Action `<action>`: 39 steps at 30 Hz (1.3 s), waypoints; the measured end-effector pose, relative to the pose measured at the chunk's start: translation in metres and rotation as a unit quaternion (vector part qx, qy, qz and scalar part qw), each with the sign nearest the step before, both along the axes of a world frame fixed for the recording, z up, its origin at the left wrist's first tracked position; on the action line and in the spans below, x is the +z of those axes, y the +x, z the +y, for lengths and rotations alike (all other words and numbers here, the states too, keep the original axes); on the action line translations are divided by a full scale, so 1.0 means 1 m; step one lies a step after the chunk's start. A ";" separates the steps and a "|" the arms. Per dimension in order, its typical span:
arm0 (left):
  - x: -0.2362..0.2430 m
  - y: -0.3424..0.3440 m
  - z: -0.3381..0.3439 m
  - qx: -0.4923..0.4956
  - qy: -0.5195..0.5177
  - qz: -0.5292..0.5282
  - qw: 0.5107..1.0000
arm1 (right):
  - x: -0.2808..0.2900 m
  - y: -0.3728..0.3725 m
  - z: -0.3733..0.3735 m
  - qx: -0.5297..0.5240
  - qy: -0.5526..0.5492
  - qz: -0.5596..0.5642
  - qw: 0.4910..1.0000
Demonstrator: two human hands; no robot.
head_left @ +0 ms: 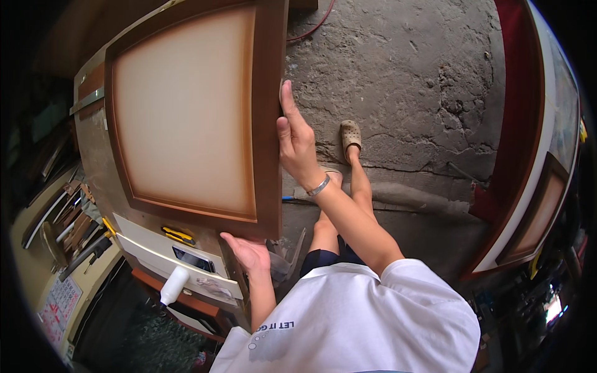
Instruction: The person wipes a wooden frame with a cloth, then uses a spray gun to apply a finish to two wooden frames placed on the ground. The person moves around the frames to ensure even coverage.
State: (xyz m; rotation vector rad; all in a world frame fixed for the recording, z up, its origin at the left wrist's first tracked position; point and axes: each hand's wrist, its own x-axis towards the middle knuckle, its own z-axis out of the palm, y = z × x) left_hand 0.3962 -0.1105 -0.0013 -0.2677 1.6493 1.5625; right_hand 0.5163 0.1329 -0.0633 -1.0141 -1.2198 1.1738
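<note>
A framed panel (186, 118) with a brown wooden border and a pale, brown-shaded middle lies on the workbench at the left, its right side reaching the bench edge. My right hand (298, 146), wearing a metal bracelet, rests along that right border with its visible fingers stretched out. Below the panel's near right corner, my left hand (250, 253) lies palm up against the near border. Its thumb side is spread, while some fingers are hidden by the border. Close by on the bench are a yellow-and-black cutter (178, 235) and a phone (193, 258).
A white bottle (175, 285) stands beside the phone. The bench edge (93, 155) shows left of the panel. Wood scraps and tools (68, 224) fill a shelf at far left. Rough concrete floor (398, 81) lies right of the bench. Another framed panel (538, 214) stands at far right.
</note>
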 end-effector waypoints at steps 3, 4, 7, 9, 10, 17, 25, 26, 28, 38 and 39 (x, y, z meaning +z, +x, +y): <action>0.007 0.011 0.018 0.038 -0.053 -0.011 0.998 | 0.001 0.001 0.029 0.003 0.025 -0.014 1.000; 0.009 0.012 0.020 0.039 -0.057 -0.013 0.998 | 0.004 0.004 0.051 -0.002 0.032 -0.014 0.999; 0.011 0.012 0.021 0.031 -0.064 -0.018 0.997 | 0.004 0.009 0.140 -0.022 0.010 -0.014 1.000; 0.011 0.012 0.026 0.014 -0.063 -0.013 0.998 | 0.016 0.016 0.194 -0.058 0.043 0.023 0.997; 0.012 0.012 0.027 0.009 -0.068 -0.010 0.998 | 0.010 0.016 0.210 -0.050 0.041 0.035 0.997; 0.016 0.013 0.023 0.020 -0.078 -0.015 0.997 | 0.017 0.002 0.010 0.047 -0.024 0.004 0.999; 0.002 0.001 0.005 0.006 -0.058 -0.040 0.997 | -0.003 0.017 0.222 0.060 -0.046 0.012 0.997; 0.003 0.002 0.009 0.017 -0.059 -0.041 0.997 | -0.005 0.011 0.222 0.022 0.016 0.061 0.998; 0.007 0.008 0.015 0.027 -0.047 -0.034 0.998 | -0.006 -0.002 0.190 0.015 0.007 0.024 1.000; -0.003 0.003 0.010 -0.015 0.030 -0.019 0.999 | 0.027 0.004 -0.215 0.106 -0.118 -0.016 0.987; -0.003 0.003 0.009 -0.019 0.032 -0.017 0.999 | 0.034 0.014 -0.253 0.146 -0.123 -0.026 0.981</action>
